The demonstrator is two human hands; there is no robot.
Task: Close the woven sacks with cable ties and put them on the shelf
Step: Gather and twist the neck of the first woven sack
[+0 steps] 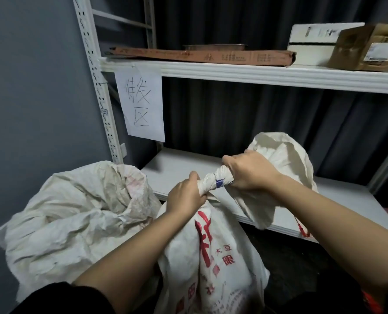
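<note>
A white woven sack (213, 264) with red printing stands in front of me, its neck twisted into a tight rope. My left hand (185, 196) grips the lower part of the twisted neck. My right hand (248, 172) grips the upper part, and the loose sack mouth (281, 159) flares out beyond it over the lower shelf board (184, 168). A second, crumpled white sack (75, 214) lies on the floor at the left. No cable tie is visible.
A white metal shelf rack stands ahead, its upright (97, 82) at the left. On the upper board (256, 74) lie a flat brown carton (202, 55), a white box (313, 41) and a cardboard box (367, 47). A handwritten paper sign (140, 105) hangs from it.
</note>
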